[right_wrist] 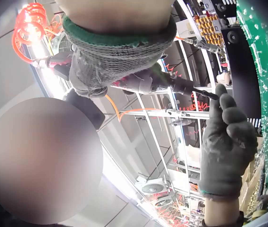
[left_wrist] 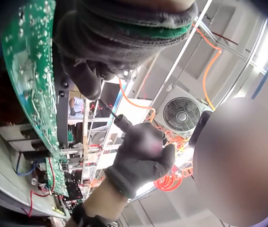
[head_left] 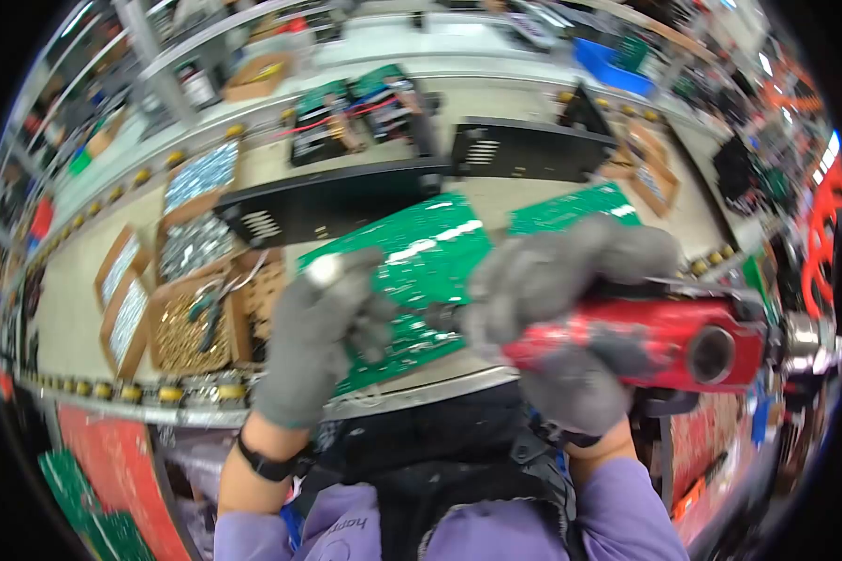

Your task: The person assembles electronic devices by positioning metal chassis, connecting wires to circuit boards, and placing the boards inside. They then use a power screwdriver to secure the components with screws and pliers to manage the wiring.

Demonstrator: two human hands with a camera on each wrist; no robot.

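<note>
Grey-gloved, the right hand (head_left: 566, 323) curls round a glossy red cylindrical screwdriver (head_left: 674, 341). The left hand (head_left: 318, 332) sits by its thin bit (right_wrist: 204, 92), grip unclear.

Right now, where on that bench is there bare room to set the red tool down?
For the red screwdriver, bare bench shows left of the cardboard screw boxes, and a strip lies behind the right black chassis. The middle is crowded: green circuit boards and the long black chassis fill it.
</note>
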